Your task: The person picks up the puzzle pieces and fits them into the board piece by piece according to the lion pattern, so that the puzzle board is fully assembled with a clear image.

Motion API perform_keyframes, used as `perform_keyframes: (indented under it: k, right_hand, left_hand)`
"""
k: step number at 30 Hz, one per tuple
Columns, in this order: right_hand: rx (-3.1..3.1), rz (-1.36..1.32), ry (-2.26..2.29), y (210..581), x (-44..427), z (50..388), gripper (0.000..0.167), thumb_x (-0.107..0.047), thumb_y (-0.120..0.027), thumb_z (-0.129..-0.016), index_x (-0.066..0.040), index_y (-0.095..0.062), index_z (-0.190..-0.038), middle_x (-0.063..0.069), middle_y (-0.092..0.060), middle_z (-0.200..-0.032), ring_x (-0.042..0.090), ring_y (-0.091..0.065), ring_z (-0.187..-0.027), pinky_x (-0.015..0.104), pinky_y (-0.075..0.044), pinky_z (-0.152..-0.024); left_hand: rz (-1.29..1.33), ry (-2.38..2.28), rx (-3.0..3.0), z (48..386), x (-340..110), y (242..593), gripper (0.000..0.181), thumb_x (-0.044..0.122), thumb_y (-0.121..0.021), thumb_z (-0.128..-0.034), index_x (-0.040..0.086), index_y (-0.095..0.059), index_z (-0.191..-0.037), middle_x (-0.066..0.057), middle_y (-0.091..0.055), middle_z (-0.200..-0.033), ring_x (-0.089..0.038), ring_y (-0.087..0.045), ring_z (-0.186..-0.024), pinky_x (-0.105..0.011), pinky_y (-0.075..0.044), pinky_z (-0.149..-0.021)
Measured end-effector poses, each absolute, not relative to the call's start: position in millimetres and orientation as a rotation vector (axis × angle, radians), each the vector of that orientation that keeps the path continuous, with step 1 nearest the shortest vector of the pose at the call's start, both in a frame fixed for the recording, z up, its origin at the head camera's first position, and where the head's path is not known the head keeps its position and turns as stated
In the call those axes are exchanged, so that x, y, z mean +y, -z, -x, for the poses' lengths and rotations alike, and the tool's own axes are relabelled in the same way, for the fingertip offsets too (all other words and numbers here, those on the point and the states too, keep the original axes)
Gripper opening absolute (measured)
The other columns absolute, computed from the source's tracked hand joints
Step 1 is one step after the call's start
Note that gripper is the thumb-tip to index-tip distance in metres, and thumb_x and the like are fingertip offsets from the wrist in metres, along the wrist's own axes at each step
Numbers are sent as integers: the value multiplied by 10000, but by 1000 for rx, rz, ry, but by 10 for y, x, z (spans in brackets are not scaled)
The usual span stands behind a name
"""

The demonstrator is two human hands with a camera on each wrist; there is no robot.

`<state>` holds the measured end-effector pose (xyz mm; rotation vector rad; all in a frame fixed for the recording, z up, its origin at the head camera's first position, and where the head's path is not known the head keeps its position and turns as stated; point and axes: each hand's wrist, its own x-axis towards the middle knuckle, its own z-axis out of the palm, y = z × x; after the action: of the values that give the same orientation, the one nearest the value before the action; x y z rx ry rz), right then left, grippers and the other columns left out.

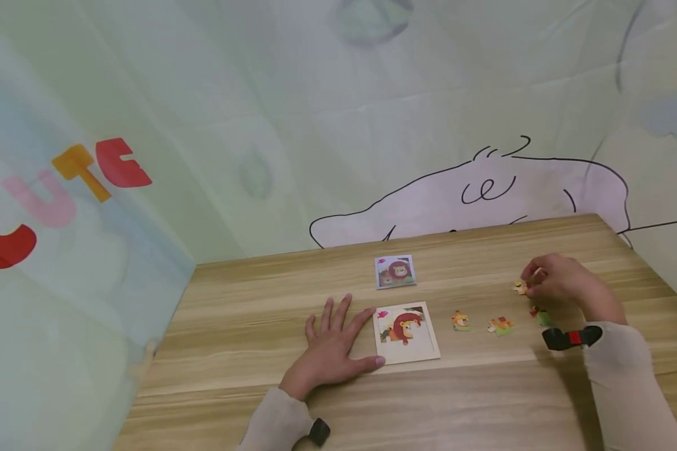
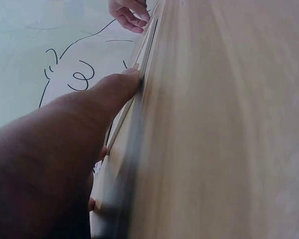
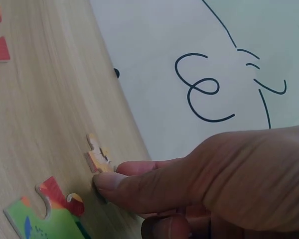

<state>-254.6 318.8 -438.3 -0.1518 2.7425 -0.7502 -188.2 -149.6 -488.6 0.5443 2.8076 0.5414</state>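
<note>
- Hinges, as a judgement, on one line: from the right hand (image 1: pixel 564 282), leftward and somewhat back toward the body, to the lion puzzle board (image 1: pixel 420 343); nearer to the left hand (image 1: pixel 328 354) than to the right.
- Pinches a pale yellow-orange jigsaw piece (image 3: pixel 97 158) between thumb and index finger of the right hand, with the other fingers curled in.
- Shows the held piece at the left of those fingertips in the head view, with its visible length pointing out past them in the right wrist view; partly hidden, so cannot tell its full long axis, nor whether lifted.
- Rests the left hand spread wide along the board's left edge, gripping nothing, thumb tip on the near left corner, index fingertip at the far left one.
- Counted on the wooden surface (image 1: pixel 248 341): one board, right of the left hand; one lion picture card (image 1: pixel 395 273), ahead and to the right of it.
- Counted loose: three pieces, namely an orange piece (image 1: pixel 460 322) and a red-orange-green piece (image 1: pixel 502 326) left of the right hand and nearer the body, and a green-and-red piece (image 1: pixel 543 319) just bodyward of it.
- Cannot count the pieces inside the board.
</note>
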Motion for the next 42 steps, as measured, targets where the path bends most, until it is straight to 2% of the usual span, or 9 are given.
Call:
perform_keyframes:
  k: [12,17,21,25,28,31,33,37,42]
  right_hand:
    - [2801,212,777,4436,3181,2573,192,-47,-807,-879,-34,-652,-992,156,-687,-974,332,-586,-928,429,-439,-808]
    - [2820,277,798,4393,3129,2578,142,-76,-801,-905,-58,-668,-951,93,-751,-963,304,-634,-953,442,-470,-842]
    - [2792,279,865,4309,3045,2566,138,-88,-796,-943,-54,-680,-1009,86,-766,-995,276,-637,-940,421,-510,-765]
    - [2780,323,943,4218,2930,2530,176,-121,-800,-958,-69,-708,-1098,75,-764,-1028,220,-622,-908,307,-492,-646]
    - [2791,421,971,4172,2846,2508,200,-142,-805,-961,-87,-734,-1139,50,-775,-1016,182,-633,-896,270,-480,-633]
    - [2766,496,1013,4144,2755,2491,217,-129,-794,-967,-85,-753,-1176,29,-780,-980,131,-630,-811,260,-480,-600]
    - [2738,507,1035,4132,2686,2483,225,-114,-784,-972,-85,-764,-1195,22,-764,-960,102,-596,-695,256,-477,-564]
    - [2673,499,1039,4115,2520,2468,276,-43,-733,-978,-90,-771,-1246,29,-738,-953,101,-513,-576,254,-455,-526]
    - [2643,602,992,4124,2286,2455,270,-19,-709,-970,-125,-795,-1203,12,-720,-945,144,-587,-778,253,-488,-629]
  left_hand:
    - [-546,-536,2807,1880,-1497,4890,911,791,-635,-907,451,-286,-1678,-112,-63,-1837,-518,18,-1675,-821,-26,-1242]
    - [-542,-531,2802,1881,-1501,4900,903,794,-629,-908,465,-283,-1674,-106,-57,-1838,-511,24,-1677,-818,-17,-1245]
    - [-542,-530,2801,1882,-1503,4902,909,795,-633,-904,470,-278,-1675,-104,-56,-1838,-504,27,-1678,-820,-14,-1244]
    - [-538,-540,2798,1885,-1507,4904,908,795,-635,-904,475,-277,-1674,-98,-49,-1839,-499,42,-1680,-817,-1,-1245]
    - [-534,-540,2797,1886,-1508,4904,906,794,-636,-904,478,-278,-1674,-94,-47,-1840,-495,49,-1681,-814,6,-1247]
    - [-537,-544,2799,1881,-1507,4901,908,788,-642,-903,468,-284,-1674,-101,-56,-1838,-499,35,-1679,-817,-4,-1245]
    - [-537,-542,2799,1881,-1504,4898,910,788,-641,-903,467,-283,-1675,-101,-57,-1838,-499,30,-1679,-818,-10,-1245]
    - [-537,-540,2797,1883,-1502,4896,912,789,-642,-904,470,-275,-1676,-101,-59,-1838,-499,22,-1679,-818,-24,-1243]
    - [-543,-535,2804,1884,-1502,4891,912,787,-641,-905,471,-272,-1677,-101,-60,-1838,-500,18,-1679,-819,-34,-1241]
